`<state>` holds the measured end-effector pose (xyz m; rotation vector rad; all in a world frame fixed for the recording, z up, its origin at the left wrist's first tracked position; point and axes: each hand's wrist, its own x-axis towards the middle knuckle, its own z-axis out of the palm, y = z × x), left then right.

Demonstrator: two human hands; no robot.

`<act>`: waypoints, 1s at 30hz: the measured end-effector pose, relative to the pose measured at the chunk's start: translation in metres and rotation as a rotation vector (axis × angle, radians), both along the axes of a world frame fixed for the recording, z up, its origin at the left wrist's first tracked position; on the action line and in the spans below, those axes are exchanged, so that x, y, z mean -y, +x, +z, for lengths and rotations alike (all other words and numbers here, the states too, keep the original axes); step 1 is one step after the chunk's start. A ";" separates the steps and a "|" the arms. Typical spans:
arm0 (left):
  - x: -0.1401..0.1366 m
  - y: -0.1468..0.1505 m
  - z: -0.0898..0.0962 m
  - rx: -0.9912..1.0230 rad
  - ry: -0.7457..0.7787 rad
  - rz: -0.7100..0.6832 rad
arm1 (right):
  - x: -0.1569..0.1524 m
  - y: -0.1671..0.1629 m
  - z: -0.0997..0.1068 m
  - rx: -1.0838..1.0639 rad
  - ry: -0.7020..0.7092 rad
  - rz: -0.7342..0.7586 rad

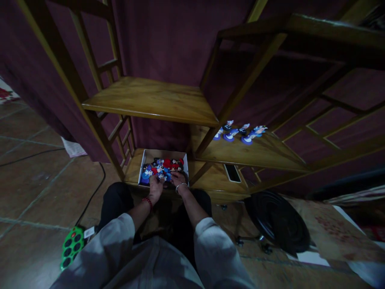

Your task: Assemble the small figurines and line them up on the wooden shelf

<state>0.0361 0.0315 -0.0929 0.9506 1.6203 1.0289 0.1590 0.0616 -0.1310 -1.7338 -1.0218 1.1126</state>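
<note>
Purple curtain [159, 44] backs the wooden shelves [150, 98] in my head view. On a lower board [132, 169], an open box [164, 154] holds small, jumbled figurines [172, 163]. I see the left hand [155, 189] and right hand [179, 180] over them, fingers partly curled; whether either grips one I cannot tell, dimness blurring the fingertips.

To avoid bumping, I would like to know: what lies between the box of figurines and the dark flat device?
In the head view, a slanted wooden post crosses between the box and the device, with wooden shelf beside it.
</note>
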 end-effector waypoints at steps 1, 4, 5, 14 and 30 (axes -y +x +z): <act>-0.001 -0.001 -0.002 0.120 -0.041 0.030 | 0.000 0.000 0.001 0.027 -0.029 0.033; -0.004 -0.002 -0.005 0.339 -0.118 0.101 | 0.001 0.001 0.004 0.075 -0.041 0.106; -0.005 -0.002 -0.005 0.371 -0.126 0.113 | 0.001 0.001 0.004 0.088 -0.030 0.109; 0.000 -0.004 0.001 0.406 -0.100 0.078 | 0.011 0.002 0.005 0.239 0.140 0.161; -0.001 -0.003 0.001 0.475 -0.104 0.120 | 0.020 0.000 0.016 0.334 0.172 0.218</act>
